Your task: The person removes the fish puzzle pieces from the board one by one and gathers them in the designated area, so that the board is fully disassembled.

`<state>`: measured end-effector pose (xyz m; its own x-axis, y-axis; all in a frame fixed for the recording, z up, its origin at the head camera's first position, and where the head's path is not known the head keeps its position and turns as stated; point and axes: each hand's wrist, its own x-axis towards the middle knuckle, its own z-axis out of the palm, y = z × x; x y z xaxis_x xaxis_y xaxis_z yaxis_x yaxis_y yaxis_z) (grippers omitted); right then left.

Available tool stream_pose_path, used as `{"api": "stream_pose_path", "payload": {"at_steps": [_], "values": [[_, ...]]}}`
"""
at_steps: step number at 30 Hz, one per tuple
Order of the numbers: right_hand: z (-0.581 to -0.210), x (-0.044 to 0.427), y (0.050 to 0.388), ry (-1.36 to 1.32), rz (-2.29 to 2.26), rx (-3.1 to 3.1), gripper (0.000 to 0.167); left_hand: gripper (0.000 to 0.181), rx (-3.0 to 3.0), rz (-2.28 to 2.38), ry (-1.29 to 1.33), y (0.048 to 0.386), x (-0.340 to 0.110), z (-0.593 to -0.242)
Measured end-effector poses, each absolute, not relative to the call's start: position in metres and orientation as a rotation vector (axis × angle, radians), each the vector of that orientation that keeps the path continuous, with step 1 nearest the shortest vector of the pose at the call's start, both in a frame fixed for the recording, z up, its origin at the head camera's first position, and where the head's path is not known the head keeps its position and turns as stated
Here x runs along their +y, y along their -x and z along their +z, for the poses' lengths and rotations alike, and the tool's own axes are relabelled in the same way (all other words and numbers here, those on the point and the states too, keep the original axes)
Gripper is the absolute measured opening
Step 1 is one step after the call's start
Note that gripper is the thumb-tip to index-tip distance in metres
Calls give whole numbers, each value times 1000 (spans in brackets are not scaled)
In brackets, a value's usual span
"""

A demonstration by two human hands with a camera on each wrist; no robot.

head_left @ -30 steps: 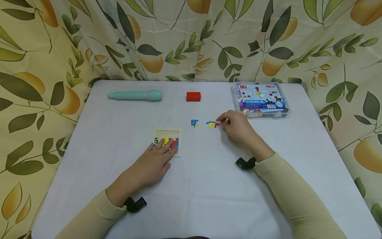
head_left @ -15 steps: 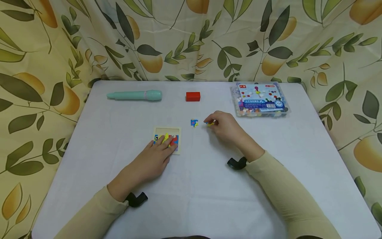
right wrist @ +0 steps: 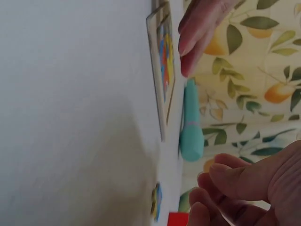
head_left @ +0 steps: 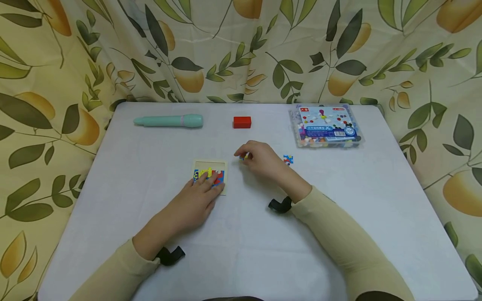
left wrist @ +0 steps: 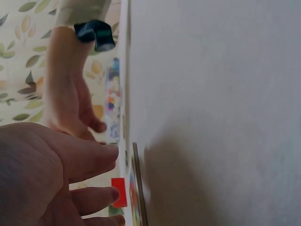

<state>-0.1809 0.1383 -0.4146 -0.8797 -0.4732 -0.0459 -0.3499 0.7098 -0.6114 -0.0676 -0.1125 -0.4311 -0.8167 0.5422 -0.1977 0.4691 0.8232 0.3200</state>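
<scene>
In the head view my left hand (head_left: 193,205) lies over a small wooden puzzle board (head_left: 224,189), fingers spread and covering its lower part. The left wrist view also shows these fingers straight. Bright yellow, red and blue pieces fill part of the board; its top strip is bare wood. My right hand (head_left: 261,159) hovers with loosely bent fingers above a small puzzle piece (right wrist: 156,202). In the right wrist view that piece lies on the table, apart from the fingers, and nothing shows between thumb and fingers. Another blue-and-red puzzle piece (head_left: 288,159) lies beside the right wrist.
Along the back of the white table (head_left: 241,259) lie a mint-green pen-shaped object (head_left: 168,121), a red block (head_left: 242,122) and a clear box (head_left: 326,126) of colourful parts. A patterned curtain (head_left: 226,50) hangs behind. Each wrist wears a black band mount (head_left: 280,205).
My right hand has moved left, from beside one loose piece to over another. The blue-and-red piece by the wrist has come into sight. The left hand stays on the board.
</scene>
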Motion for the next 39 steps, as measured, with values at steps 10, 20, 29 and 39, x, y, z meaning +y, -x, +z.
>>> {"api": "stream_pose_path", "payload": {"at_steps": [10, 20, 29, 39], "values": [[-418, 83, 177, 789, -946, 2542, 33, 63, 2649, 334, -852, 53, -105, -432], [-430, 44, 179, 776, -1052, 2396, 38, 66, 2717, 300, -900, 51, -109, -435], [-442, 36, 182, 782, -924, 2437, 37, 69, 2677, 325, -894, 53, -111, -437], [-447, 38, 179, 776, -866, 2460, 36, 69, 2621, 429, -869, 56, -111, -434]]}}
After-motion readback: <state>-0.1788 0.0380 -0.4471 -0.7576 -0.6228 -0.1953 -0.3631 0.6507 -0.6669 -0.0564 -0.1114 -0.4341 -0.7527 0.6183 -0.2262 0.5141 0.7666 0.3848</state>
